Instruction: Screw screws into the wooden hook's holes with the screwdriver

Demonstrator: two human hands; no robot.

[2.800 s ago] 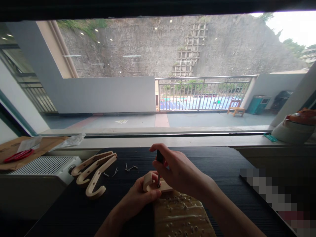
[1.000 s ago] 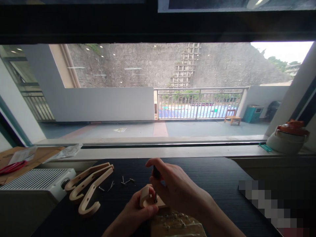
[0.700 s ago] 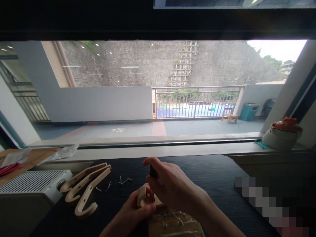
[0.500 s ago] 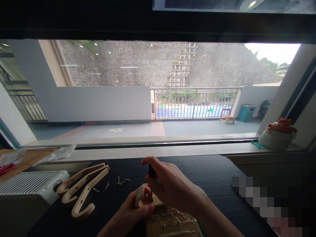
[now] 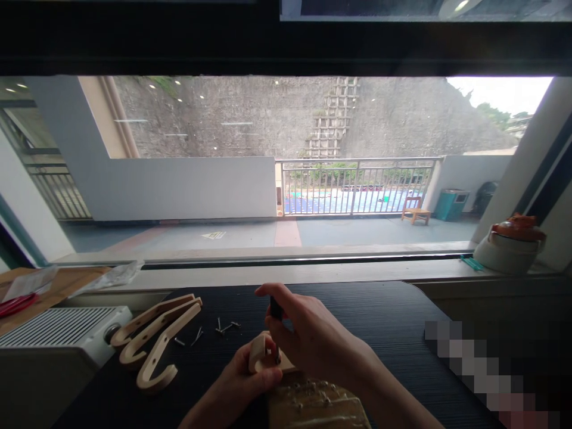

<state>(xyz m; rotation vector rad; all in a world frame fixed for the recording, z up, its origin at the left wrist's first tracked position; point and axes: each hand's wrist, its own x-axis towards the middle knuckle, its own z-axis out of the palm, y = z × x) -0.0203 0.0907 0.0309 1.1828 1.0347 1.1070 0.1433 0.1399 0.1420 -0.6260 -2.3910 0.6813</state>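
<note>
My left hand point(image 5: 239, 376) is closed around the curved end of a pale wooden hook point(image 5: 257, 354), low in the middle of the head view. My right hand point(image 5: 319, 328) grips the black handle of a screwdriver point(image 5: 276, 308) from above. Its shaft points down at the hook, between my left fingers; the tip is too small to make out. Just below lies a brown, tape-covered block point(image 5: 313, 412) with several small screws on top. To the left are three more wooden hooks point(image 5: 157, 351) and several loose screws point(image 5: 220, 326) on the black table.
A white slatted radiator point(image 5: 67, 328) stands left of the black table point(image 5: 366, 304). Brown paper point(image 5: 67, 279) and a clear plastic bag point(image 5: 107, 277) lie near the sill at left. A pale jar with an orange top point(image 5: 509, 244) sits on the sill at right, before the window.
The whole view has shifted slightly, so the table things appear a little further right. Both hands keep their hold on the hook and the screwdriver.
</note>
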